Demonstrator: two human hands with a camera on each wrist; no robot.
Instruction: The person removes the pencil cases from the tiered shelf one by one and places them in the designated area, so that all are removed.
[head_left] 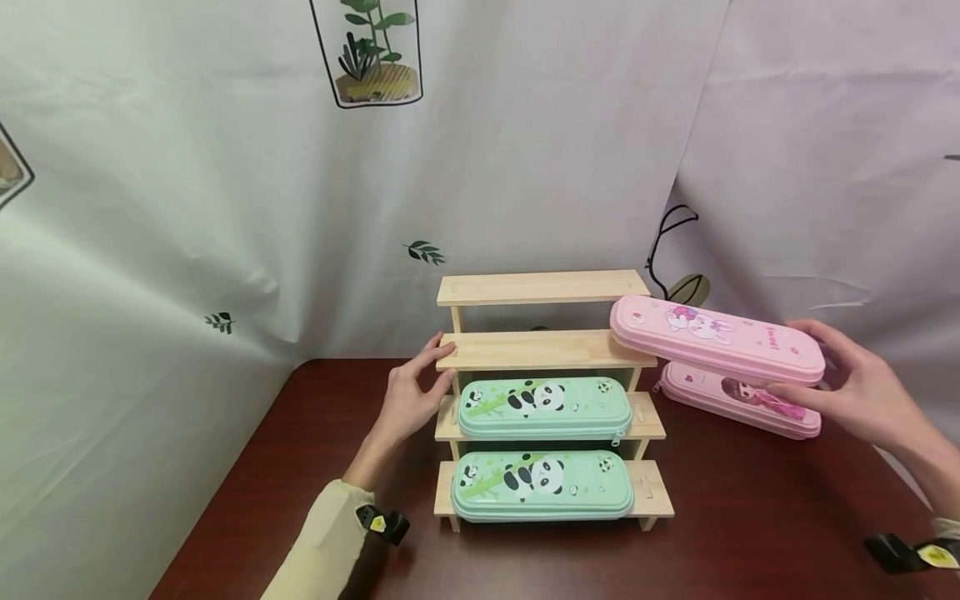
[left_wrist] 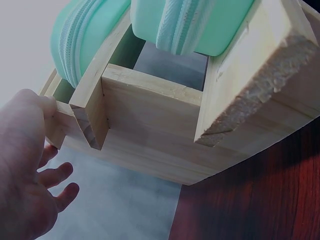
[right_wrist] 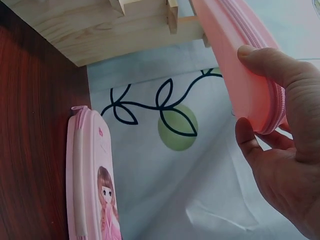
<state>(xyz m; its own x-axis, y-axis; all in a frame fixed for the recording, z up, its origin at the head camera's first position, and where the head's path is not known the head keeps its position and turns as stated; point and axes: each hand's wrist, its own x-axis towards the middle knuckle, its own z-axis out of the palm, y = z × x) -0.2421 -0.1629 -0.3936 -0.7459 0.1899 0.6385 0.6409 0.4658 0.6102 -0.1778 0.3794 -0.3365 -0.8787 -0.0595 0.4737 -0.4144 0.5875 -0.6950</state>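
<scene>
A pink pencil case [head_left: 712,337] with a bunny print is gripped at its right end by my right hand [head_left: 862,387], thumb on one side and fingers on the other. It is held in the air, its left end over the right end of the second board from the top. My left hand [head_left: 412,392] holds the left end of that board on the stepped wooden rack [head_left: 525,350]; some of its fingertips are hidden in the left wrist view. Two mint-green panda pencil cases, an upper one [head_left: 547,408] and a lower one [head_left: 543,486], lie on the two lower steps.
A second pink pencil case [head_left: 738,400] with a doll print lies on the dark red table [head_left: 750,517], right of the rack and partly behind the held case. A pale patterned cloth [head_left: 562,125] hangs behind and beside the table.
</scene>
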